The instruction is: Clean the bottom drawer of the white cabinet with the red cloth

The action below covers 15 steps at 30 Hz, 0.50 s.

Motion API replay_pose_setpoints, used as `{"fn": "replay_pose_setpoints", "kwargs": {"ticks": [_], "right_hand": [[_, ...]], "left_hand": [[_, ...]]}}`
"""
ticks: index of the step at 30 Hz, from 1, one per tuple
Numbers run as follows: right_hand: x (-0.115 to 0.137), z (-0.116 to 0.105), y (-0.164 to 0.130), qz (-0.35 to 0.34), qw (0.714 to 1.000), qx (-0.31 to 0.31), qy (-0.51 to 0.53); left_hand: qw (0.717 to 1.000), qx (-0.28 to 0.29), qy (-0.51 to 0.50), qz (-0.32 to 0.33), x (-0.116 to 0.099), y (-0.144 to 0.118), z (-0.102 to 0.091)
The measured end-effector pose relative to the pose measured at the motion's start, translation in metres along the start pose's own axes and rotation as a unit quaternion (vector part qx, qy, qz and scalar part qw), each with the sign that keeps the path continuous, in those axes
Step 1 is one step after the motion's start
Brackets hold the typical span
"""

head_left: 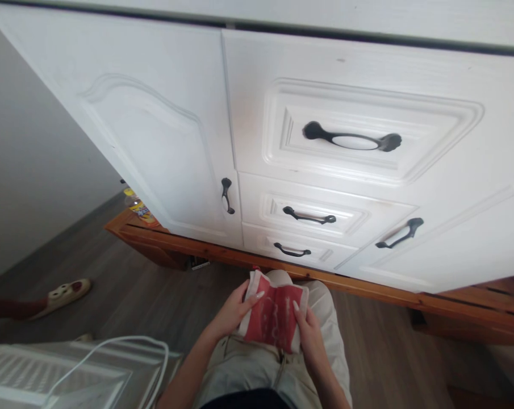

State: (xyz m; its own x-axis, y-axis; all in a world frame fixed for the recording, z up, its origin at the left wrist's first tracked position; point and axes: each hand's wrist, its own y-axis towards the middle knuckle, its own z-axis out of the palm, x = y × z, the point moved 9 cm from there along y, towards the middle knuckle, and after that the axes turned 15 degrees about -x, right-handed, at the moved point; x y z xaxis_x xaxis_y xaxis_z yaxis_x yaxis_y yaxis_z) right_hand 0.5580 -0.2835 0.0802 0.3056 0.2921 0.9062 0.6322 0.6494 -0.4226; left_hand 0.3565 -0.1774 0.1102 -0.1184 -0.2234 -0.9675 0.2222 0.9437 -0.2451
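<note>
Left hand (233,312) and right hand (310,335) both clamped on red cloth (274,315), opposite edges, just below white drawers (308,218).

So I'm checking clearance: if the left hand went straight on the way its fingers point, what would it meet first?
Probably the right hand: the left hand points across the red cloth both hold, though depth is unclear.

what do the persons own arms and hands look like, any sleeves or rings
Both forearms are bare, with no sleeves in view. The left hand and right hand wear no gloves. The nails are long and pale, clearest on the left fingers. No rings, watch or bracelet can be made out.
</note>
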Motion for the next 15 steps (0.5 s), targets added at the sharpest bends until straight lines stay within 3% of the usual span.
{"fn": "replay_pose_setpoints", "kwargs": {"ticks": [2,5,11,15], "right_hand": [[0.014,0.023,-0.010,-0.056,0.998,0.029,-0.013],[0.016,0.039,-0.019,-0.084,0.996,0.024,-0.016],[0.003,0.027,-0.022,-0.076,0.997,-0.022,-0.002],[-0.012,0.016,-0.019,-0.008,0.994,-0.062,0.092]], "left_hand": [[0.999,0.012,0.026,0.034,-0.023,-0.013,0.027],[0.996,-0.007,0.079,0.052,-0.036,-0.028,0.053],[0.996,-0.038,0.061,0.053,-0.045,-0.031,0.064],[0.995,-0.013,0.069,0.065,-0.043,-0.031,0.085]]}}
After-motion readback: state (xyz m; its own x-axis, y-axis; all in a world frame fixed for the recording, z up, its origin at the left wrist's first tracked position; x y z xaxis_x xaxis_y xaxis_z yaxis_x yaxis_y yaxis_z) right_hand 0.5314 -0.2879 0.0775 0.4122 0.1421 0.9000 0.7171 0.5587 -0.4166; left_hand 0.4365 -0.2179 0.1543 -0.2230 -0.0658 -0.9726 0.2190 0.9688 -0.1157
